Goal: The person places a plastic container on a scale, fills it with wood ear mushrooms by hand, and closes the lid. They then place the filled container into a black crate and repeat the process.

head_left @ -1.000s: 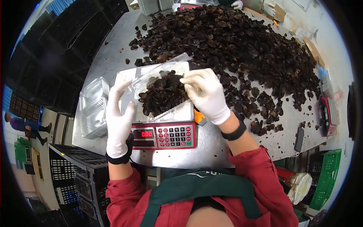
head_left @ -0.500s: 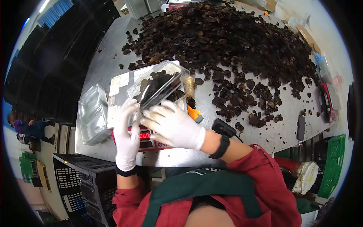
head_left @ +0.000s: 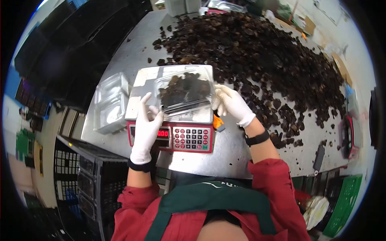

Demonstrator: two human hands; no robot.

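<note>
A clear plastic box (head_left: 185, 93) with dark, ear-shaped pieces in it sits over the white platform of a red scale (head_left: 193, 139), whose display shows red digits. My left hand (head_left: 148, 124), in a white glove, is at the box's lower left corner, its thumb and fingers apart. At the right side of the box is my gloved right hand (head_left: 232, 105), fingers curled by the box's edge; whether they grip it cannot be made out. Both wrists have black bands.
A large heap of dark pieces (head_left: 265, 52) covers the table's far and right parts. Empty clear trays (head_left: 110, 108) stand left of the scale. An orange-and-black tool (head_left: 218, 122) lies right of it. A second red scale (head_left: 352, 136) is at the far right.
My right hand has moved from the box's front to its right side, uncovering the scale's keypad. The box now sits straighter. The view has shifted.
</note>
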